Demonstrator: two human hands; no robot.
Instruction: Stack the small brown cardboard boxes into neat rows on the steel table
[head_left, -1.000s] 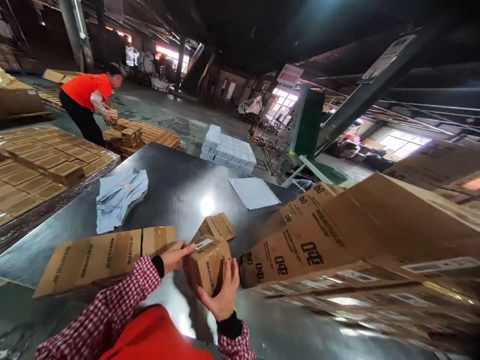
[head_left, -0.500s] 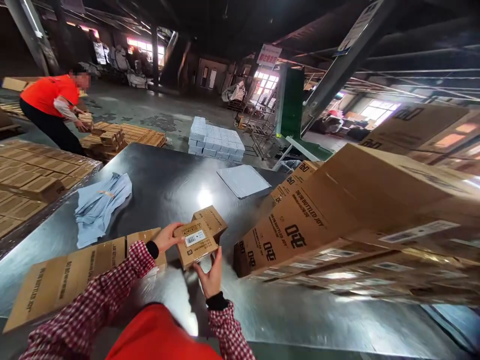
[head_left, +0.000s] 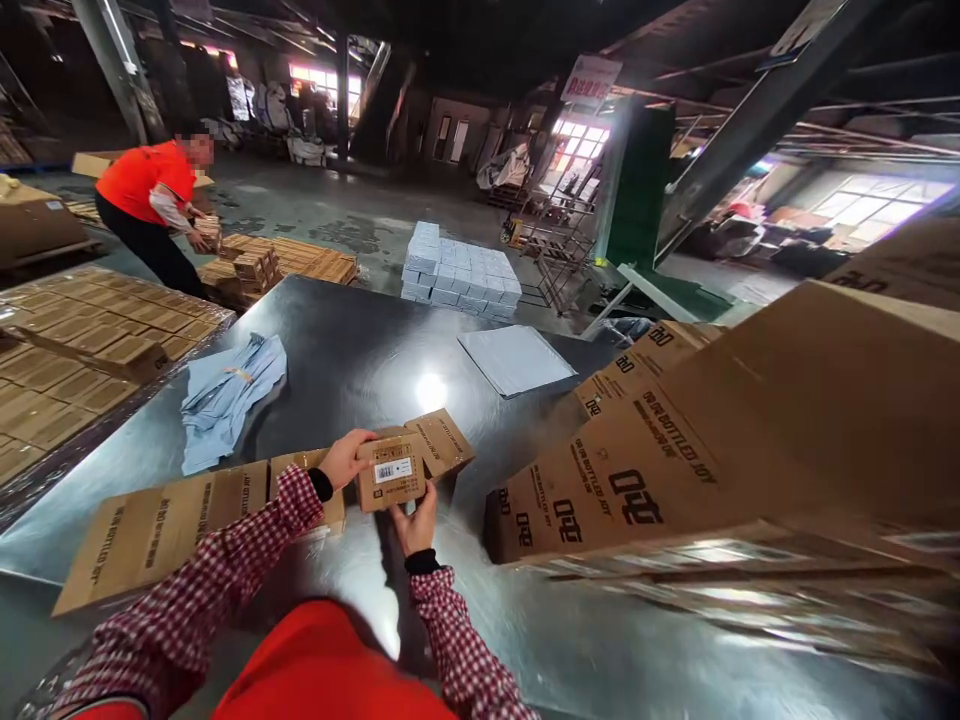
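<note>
Bump or slip over the table (head_left: 352, 330)
A wide swing could knock the carton stack (head_left: 600, 480) at right; the small box (head_left: 391, 474), near centre, could drop if my half-open left hand (head_left: 346, 459) and right hand (head_left: 417, 522), holding opposite sides, ease pressure.

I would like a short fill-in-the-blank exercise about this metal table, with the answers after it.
The left hand and the ____ hand hold the small box.
Its barcode label is mainly coloured ____.
In the picture, the blue bundle lies to the ____ of the flat pale sheets.
Missing words: right; white; left.
</note>
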